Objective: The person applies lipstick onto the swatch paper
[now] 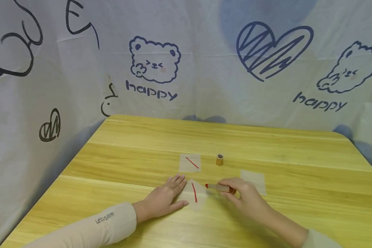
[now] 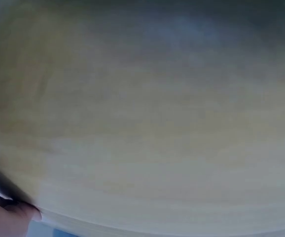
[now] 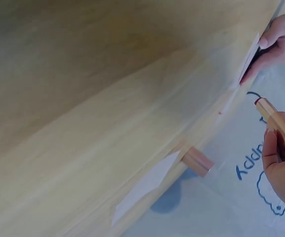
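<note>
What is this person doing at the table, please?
The person's right hand grips an uncapped lipstick, its red tip toward the near paper square, which is marked with red. The left hand lies spread at that square's left side. The far square is also marked with red; the third square, partly hidden, shows no mark. A cap stands upright on the table.

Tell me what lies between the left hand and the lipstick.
In the head view, a red-marked paper lies between the left hand and the lipstick.
</note>
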Demonstrator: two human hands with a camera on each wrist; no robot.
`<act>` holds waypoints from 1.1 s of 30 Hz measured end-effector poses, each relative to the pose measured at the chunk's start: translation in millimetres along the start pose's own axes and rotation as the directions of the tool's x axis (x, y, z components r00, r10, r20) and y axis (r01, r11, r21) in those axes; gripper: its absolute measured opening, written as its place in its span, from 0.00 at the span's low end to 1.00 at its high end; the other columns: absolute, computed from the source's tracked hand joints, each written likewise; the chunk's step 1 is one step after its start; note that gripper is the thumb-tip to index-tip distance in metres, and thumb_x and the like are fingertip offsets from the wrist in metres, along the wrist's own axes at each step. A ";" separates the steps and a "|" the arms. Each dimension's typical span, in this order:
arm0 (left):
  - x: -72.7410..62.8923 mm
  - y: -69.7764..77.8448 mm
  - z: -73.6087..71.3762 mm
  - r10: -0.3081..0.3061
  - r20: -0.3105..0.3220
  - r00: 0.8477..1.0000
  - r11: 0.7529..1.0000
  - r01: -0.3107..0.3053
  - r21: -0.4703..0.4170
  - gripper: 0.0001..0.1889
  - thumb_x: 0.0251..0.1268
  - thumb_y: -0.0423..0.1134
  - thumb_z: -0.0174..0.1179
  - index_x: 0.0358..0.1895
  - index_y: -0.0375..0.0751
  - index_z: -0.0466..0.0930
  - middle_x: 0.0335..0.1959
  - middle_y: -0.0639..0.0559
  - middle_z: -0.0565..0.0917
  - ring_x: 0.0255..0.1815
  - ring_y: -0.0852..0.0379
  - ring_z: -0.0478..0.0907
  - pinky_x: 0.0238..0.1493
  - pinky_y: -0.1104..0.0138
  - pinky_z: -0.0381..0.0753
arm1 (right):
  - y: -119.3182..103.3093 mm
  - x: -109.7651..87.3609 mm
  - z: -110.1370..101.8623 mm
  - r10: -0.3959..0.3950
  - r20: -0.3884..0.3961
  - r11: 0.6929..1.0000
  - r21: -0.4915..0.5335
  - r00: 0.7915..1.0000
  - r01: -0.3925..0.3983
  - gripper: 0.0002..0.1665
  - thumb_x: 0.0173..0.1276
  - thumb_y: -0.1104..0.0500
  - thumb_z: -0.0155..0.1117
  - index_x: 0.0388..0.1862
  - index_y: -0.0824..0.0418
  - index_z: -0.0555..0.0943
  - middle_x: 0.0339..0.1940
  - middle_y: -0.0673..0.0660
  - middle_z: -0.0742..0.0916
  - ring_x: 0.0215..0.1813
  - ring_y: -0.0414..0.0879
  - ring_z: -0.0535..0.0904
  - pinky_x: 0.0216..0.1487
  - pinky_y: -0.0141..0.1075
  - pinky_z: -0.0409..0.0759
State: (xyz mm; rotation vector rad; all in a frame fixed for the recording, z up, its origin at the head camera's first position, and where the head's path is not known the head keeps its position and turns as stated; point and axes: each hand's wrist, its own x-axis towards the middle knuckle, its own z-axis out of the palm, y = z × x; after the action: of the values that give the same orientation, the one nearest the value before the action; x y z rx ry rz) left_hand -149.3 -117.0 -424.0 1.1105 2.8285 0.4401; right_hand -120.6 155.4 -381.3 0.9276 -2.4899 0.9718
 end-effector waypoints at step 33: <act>38.8 35.2 -2.4 0.106 -0.116 0.988 0.994 -0.106 0.008 0.34 0.67 0.54 0.51 0.66 0.31 0.63 0.69 0.36 0.63 0.71 0.40 0.58 0.67 0.53 0.65 | 37.7 -29.3 -42.8 0.098 -0.181 0.969 -0.205 0.979 -0.135 0.18 0.46 0.72 0.72 0.40 0.65 0.83 0.22 0.49 0.83 0.24 0.28 0.68 0.13 0.22 0.60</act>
State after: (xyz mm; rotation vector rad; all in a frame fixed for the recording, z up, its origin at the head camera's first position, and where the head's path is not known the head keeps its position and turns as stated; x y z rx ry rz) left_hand -155.2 -66.8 -410.0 1.2807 2.8778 0.5274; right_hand -121.9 219.5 -383.3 0.6096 -2.4657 0.7592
